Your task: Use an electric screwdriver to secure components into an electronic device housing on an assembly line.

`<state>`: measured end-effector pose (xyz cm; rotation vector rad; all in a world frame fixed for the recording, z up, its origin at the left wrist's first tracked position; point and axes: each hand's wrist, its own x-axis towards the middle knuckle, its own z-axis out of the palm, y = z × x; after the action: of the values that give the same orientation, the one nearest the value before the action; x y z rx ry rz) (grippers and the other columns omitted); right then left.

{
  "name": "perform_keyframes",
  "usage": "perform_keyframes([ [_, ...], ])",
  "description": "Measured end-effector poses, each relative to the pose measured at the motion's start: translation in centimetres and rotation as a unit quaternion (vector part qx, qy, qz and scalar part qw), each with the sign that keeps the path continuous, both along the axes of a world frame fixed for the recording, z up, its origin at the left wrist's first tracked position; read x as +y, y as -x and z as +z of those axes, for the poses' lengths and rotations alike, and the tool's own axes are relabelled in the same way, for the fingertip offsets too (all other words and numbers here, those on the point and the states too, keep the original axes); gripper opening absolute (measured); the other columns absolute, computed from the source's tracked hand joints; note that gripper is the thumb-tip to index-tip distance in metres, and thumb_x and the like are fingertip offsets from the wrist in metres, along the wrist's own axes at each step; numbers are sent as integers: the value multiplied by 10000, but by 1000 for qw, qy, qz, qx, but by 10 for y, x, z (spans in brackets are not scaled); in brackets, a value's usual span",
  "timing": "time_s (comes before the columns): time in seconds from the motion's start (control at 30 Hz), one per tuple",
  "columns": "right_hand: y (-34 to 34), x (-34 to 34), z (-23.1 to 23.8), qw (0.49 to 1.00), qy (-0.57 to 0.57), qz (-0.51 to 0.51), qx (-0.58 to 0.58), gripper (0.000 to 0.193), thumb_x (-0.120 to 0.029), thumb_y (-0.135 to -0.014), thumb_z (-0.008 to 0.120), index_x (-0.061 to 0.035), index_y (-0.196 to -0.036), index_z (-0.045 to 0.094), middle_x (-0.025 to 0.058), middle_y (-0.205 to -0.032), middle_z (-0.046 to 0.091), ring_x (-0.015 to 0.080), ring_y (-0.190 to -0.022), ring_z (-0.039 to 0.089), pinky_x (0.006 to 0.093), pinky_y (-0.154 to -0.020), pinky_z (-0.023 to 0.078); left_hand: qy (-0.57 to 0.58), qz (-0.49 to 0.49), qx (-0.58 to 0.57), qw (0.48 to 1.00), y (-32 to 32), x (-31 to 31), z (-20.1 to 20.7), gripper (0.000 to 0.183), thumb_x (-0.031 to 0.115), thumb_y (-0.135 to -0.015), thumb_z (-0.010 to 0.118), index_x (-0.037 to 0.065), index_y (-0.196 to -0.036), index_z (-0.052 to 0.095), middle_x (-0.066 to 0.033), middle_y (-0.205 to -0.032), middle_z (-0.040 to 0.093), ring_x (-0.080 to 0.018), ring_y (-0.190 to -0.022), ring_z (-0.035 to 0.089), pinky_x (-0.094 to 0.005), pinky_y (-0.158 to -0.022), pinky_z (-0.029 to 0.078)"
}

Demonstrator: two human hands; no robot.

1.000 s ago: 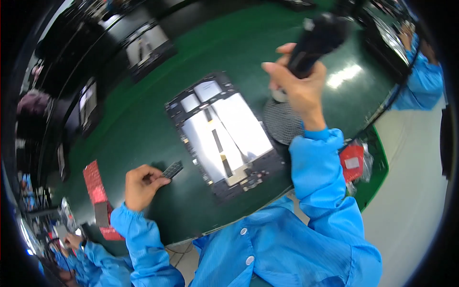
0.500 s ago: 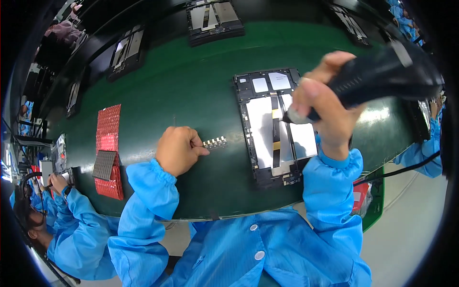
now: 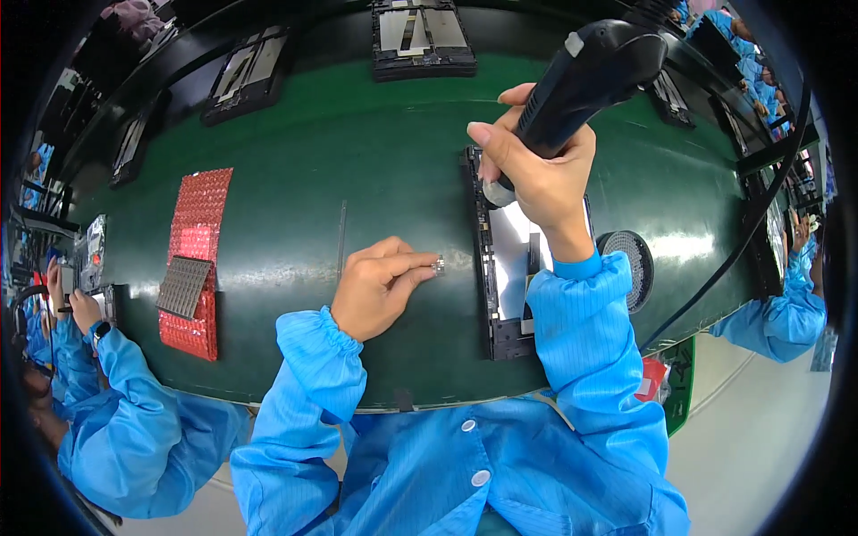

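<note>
My left hand (image 3: 380, 281), closed in a pinch, holds a small strip of shiny metal pieces (image 3: 439, 264) just above the green tabletop. Its far end sticks out past the thumb and forefinger. In my right hand (image 3: 541, 170) is a black electric screwdriver (image 3: 590, 76), gripped near its tip and leaning up to the right. The screwdriver's point is hidden or too small to make out. Below that hand lies an opened tablet (image 3: 508, 259) with a black frame and silvery battery areas. My right hand and sleeve cover much of it.
To the left lies red bubble wrap (image 3: 198, 210) with a grey-brown sheet of small parts (image 3: 185, 287) on it. A round black dish (image 3: 628, 268) sits right of my sleeve. Another opened tablet (image 3: 424, 40) is at the back. A black cable (image 3: 715, 272) hangs right. A co-worker's sleeve (image 3: 152, 393) is at left.
My right hand and the screwdriver have swung left and more upright, over the tablet's upper part. My left hand has moved right, and less of the metal strip shows.
</note>
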<state>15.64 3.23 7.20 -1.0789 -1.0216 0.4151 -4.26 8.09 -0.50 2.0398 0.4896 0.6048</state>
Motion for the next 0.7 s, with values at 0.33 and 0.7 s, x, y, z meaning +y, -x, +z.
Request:
perform_keyframes([
  [0.33,-1,2,-6,1000,10,-4,-3,282,49,-751,710,47,-973,535,46,-611,592,108,-475,546,242,-477,440,-10,155,-15,988,6,12,4,120,-34,-737,701,-32,-852,668,-99,-770,630,-132,-621,601,-250,-550,484],
  [0.7,8,2,-11,999,10,10,-39,263,66,-751,698,46,-958,538,48,-618,602,98,-482,553,221,-453,434,153,139,-86,975,9,4,6,79,-54,-816,639,-65,-894,638,-134,-868,650,-140,-746,638,-232,-681,525],
])
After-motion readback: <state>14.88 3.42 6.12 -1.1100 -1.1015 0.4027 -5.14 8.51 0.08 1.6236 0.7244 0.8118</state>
